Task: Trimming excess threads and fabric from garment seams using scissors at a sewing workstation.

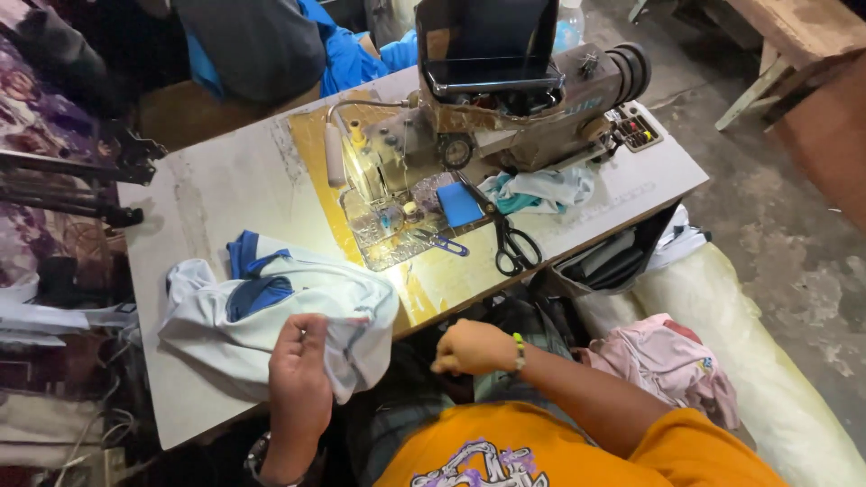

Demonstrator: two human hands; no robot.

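My left hand [299,374] grips the near edge of a white garment with blue panels [271,307] that lies bunched on the left part of the grey sewing table [216,189]. My right hand [471,347] is a closed fist just off the table's front edge, pinched as if on a thread; nothing visible shows in it. A beige sewing machine [505,117] stands at the back of the table, its needle area lit. Black scissors [512,243] lie in front of it, to the right of my right hand.
A small blue cloth piece [458,205] and a white-teal scrap [541,189] lie under the machine arm. A pink garment [667,361] rests on a pale roll at right. A metal stand [81,180] pokes in from the left. A wooden bench [794,36] stands far right.
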